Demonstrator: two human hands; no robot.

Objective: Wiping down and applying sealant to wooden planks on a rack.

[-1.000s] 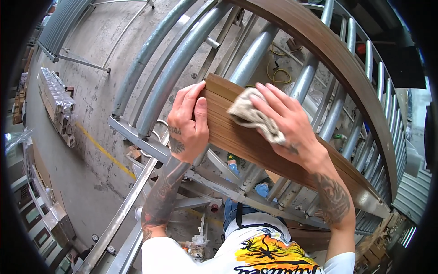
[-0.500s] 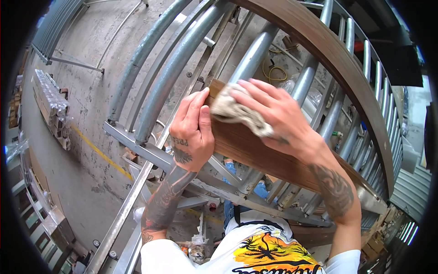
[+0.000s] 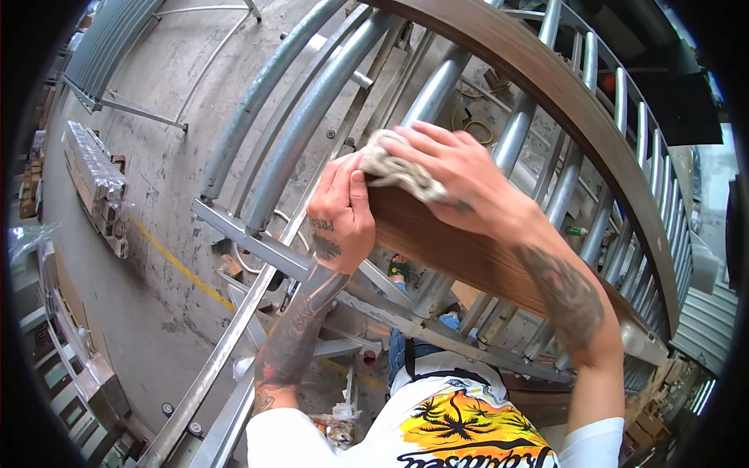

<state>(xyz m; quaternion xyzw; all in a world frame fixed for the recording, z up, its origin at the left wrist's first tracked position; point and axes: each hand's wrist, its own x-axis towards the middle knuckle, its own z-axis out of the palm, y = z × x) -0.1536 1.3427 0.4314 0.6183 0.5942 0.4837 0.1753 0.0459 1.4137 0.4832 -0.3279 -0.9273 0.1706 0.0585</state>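
A brown wooden board point(image 3: 445, 242) lies in front of me, slanting from my hands down to the right across the metal tubes. My left hand point(image 3: 343, 203) is closed round the board's far left end, thumb on the near side. Under the fingers of my right hand point(image 3: 468, 179) is a crumpled, dirty beige rag point(image 3: 396, 168), pressed on the same end of the board right beside my left fingers. The rag hides that corner of the board.
Grey metal tubes point(image 3: 437, 90) rise around the board in a rack-like frame, its flat lower bar point(image 3: 250, 238) crossing in front of me. A long curved brown rail point(image 3: 577, 93) arches over the right side. Plastic-wrapped bundles point(image 3: 97, 183) stand on the concrete floor at left.
My right hand has slid the rag a little left and up to the board's end. The left hand keeps its grip; the whole view has shifted slightly.
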